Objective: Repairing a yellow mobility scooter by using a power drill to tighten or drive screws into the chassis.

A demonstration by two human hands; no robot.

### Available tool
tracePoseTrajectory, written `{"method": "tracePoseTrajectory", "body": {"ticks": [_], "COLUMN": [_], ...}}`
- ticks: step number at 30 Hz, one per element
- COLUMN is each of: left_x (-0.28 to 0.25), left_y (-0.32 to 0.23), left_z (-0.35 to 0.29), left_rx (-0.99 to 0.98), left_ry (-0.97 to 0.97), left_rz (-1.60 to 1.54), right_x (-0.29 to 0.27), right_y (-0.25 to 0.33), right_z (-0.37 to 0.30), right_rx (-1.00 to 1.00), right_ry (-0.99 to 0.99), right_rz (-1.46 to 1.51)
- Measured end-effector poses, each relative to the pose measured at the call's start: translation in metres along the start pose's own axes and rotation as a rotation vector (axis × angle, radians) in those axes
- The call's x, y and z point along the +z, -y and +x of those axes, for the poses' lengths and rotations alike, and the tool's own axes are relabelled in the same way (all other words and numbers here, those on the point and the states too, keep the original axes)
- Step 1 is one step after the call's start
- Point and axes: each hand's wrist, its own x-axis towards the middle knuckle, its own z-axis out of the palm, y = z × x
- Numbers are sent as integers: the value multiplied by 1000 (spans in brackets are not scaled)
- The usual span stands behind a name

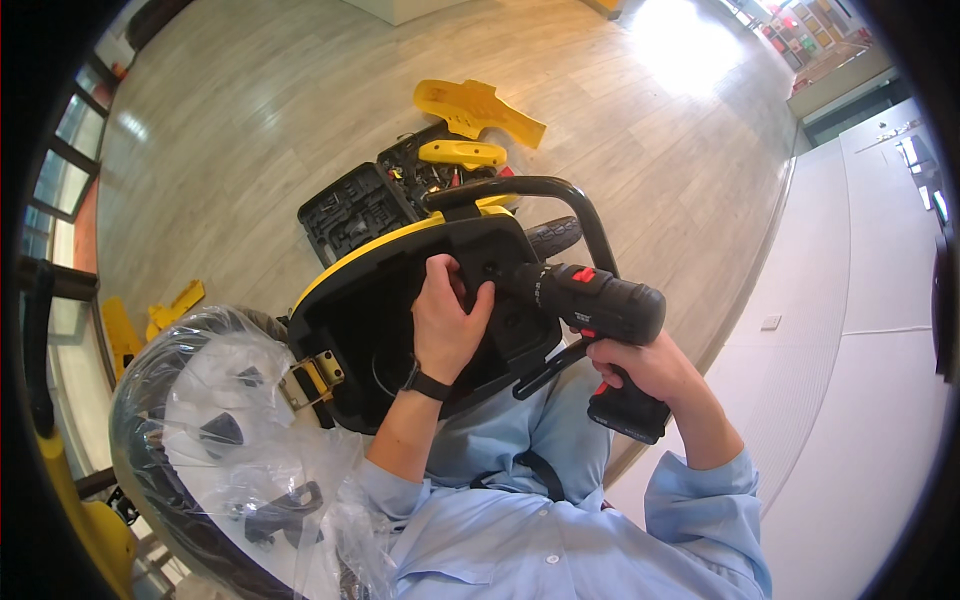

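Here, right hand (640,368) clamped on drill (605,297), tiny markings (584,309), left hand (447,325), grip unclear

wooden floor (250,80) beside white wall (870,270)

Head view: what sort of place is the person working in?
Likely an indoor showroom or office-like room doubling as a makeshift workshop: wood-look plank flooring, an open black tool case lying on it, and a cordless drill in the right hand.
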Motion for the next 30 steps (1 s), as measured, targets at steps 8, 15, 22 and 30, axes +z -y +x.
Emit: {"method": "tracePoseTrajectory", "body": {"ticks": [8, 15, 22, 30], "left_x": [1, 1, 0, 2], "left_y": [0, 1, -4, 2], "left_z": [0, -1, 0, 0], "left_rx": [15, 2, -11, 22], "left_ry": [-4, -3, 0, -5], "left_rz": [25, 30, 10, 26], "right_x": [-3, -2, -3, -3], "right_y": [-7, -4, -2, 2], "right_z": [-1, -2, -2, 1], "right_rx": [-3, -14, -7, 19], "right_ry": [-1, 3, 8, 4], "right_rz": [35, 56, 76, 67]}}
